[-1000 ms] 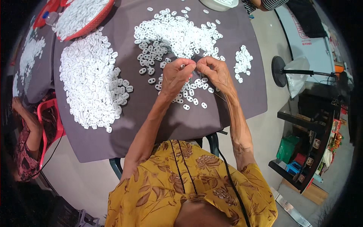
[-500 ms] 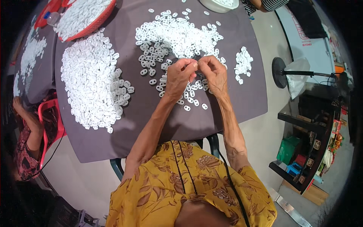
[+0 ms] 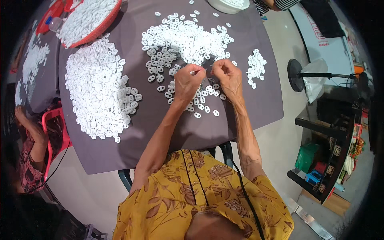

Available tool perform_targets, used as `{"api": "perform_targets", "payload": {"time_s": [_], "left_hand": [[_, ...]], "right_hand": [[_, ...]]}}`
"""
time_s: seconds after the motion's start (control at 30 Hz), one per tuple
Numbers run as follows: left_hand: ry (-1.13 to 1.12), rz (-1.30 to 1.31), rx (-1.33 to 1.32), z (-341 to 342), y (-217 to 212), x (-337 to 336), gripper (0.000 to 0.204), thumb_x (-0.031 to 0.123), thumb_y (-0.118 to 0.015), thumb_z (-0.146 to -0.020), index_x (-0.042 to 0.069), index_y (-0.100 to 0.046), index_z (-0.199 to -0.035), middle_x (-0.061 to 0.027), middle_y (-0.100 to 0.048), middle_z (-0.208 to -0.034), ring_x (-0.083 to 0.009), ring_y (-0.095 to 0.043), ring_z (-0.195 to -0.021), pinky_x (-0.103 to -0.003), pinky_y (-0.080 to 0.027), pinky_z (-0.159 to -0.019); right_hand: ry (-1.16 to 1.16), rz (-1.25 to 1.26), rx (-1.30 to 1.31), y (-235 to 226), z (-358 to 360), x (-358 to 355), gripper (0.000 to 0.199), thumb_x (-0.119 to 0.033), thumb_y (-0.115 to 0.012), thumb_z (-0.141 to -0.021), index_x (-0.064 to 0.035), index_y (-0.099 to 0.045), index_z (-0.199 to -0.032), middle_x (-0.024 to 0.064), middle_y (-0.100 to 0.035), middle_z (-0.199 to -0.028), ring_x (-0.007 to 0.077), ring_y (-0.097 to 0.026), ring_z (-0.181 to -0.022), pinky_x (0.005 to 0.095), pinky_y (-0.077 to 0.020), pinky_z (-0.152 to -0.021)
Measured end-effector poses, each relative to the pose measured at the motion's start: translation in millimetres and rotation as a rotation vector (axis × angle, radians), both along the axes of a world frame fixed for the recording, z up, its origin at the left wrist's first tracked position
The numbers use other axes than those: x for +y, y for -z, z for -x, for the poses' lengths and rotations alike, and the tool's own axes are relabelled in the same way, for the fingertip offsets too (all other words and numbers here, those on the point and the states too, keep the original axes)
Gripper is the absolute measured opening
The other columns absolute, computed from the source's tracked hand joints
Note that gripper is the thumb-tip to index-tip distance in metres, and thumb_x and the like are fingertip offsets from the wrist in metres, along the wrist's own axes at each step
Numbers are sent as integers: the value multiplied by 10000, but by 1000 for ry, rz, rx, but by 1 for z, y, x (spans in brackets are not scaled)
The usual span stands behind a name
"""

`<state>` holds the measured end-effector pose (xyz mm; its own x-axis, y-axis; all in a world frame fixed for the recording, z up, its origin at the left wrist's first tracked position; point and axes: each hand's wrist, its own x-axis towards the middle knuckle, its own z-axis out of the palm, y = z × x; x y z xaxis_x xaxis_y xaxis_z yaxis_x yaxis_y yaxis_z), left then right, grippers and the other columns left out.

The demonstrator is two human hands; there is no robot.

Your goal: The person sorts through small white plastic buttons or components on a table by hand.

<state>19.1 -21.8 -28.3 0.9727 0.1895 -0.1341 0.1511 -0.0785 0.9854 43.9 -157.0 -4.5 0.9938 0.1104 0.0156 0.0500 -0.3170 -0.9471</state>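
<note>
Now both hands work close together over the table: left hand pinches a small white ring, right hand clenched beside it, contents unclear.

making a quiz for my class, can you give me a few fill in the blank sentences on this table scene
1. The small pieces heaped on the table are ____ in colour.
2. The basket at the far left has a ____ rim.
3. The left hand and right hand work over a ____ tablecloth.
4. The person's shirt is ____ with a leaf pattern.

Missing words: white; red; grey; yellow
</note>
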Motion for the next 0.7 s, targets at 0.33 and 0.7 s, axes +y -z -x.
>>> {"api": "perform_targets", "payload": {"time_s": [0.33,0.7], "left_hand": [[123,966,230,0,-15,19,470,168,-545,-823,-152,-402,-1136,-214,-511,-1034,-234,-552,-937,-323,-490,-808],[113,793,130,8,-27,16,364,71,-601,-792,-92,-481,-1096,-165,-602,-960,-209,-613,-842,-290,-513,-766]], "right_hand": [[-115,228,-84,-34,11,-6,100,-81,-568,-760,19,-567,-764,47,-580,-678,112,-530,-656,250,-424,-617],[-191,281,-174,-54,11,3,69,-51,-571,-749,16,-579,-766,61,-588,-687,129,-551,-654,259,-437,-597]]}}
